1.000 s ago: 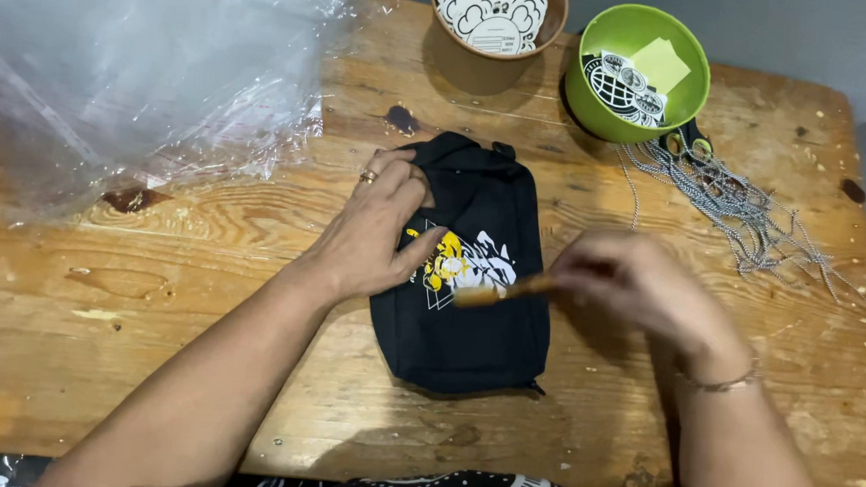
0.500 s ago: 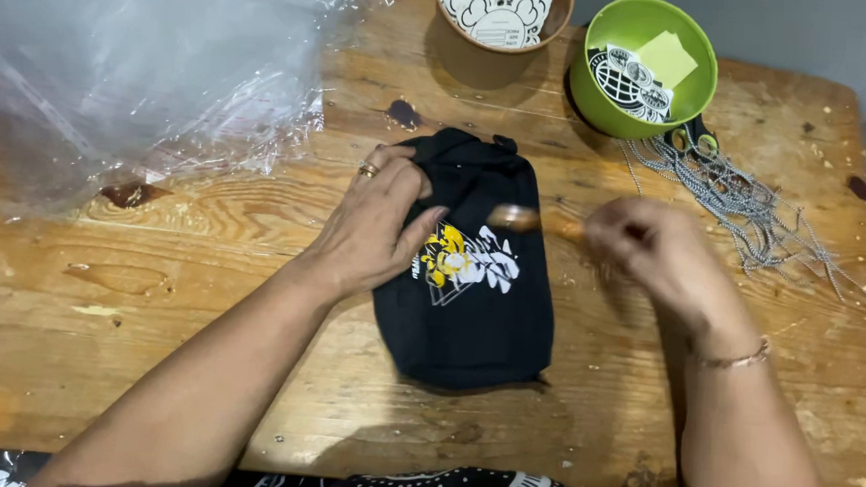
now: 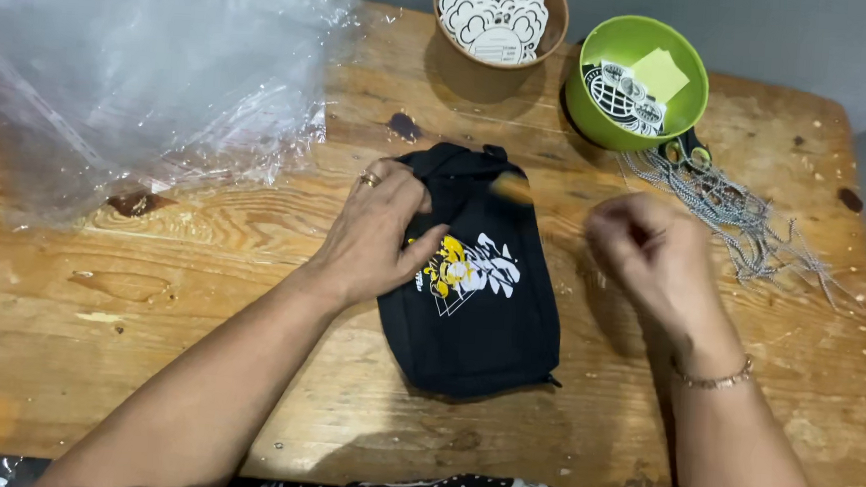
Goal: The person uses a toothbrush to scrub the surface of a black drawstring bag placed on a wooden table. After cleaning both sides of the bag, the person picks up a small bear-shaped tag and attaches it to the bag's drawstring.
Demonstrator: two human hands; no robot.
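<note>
A black fabric pouch [image 3: 478,322] with a yellow and white print lies on the wooden table [image 3: 146,356] in front of me. My left hand [image 3: 378,235], with a ring on one finger, presses down on the pouch's upper left part, its fingers curled over the top edge. My right hand [image 3: 648,252] hovers just right of the pouch, blurred, with its fingers closed. A blurred brownish tip [image 3: 511,188] of something thin sticks out from that hand over the pouch's upper right corner. What the thin thing is cannot be made out.
Crumpled clear plastic bags [image 3: 133,75] cover the table's far left. A brown bowl [image 3: 541,40] of white stickers and a green bowl [image 3: 681,113] of stickers and a yellow note stand at the back. Grey cords [image 3: 735,217] lie at the right, by the table's edge.
My right hand has moved up and to the right, off the pouch's print, taking the brownish tip towards the pouch's top. My left hand has stayed pressed on the pouch.
</note>
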